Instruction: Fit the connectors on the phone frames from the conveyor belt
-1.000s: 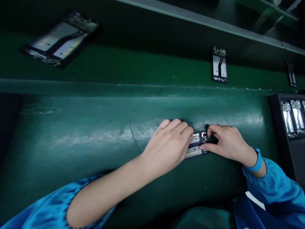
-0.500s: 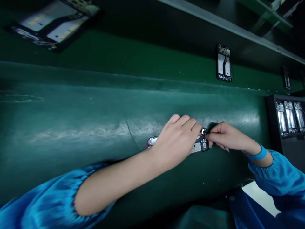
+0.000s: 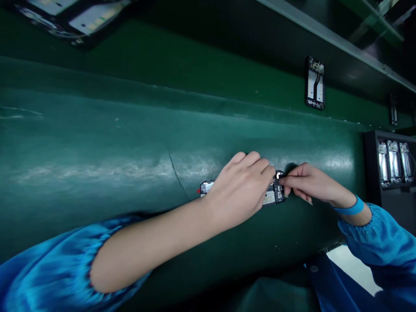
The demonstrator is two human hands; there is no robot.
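The opened phone (image 3: 269, 198) lies flat on the green counter (image 3: 97, 134), toward 4 o'clock from the view's centre. The left hand (image 3: 238, 188) curls over its middle; whether that grip clamps its edges, I cannot tell. The right hand (image 3: 307, 180) has thumb and forefinger together at its 3 o'clock end; anything between them is too small to make out. It should handle as light, stiff and slim, with fragile bare circuitry, best held by its dark long edges. Pale, flat panels contrast with the counter's smooth, scuffed surface.
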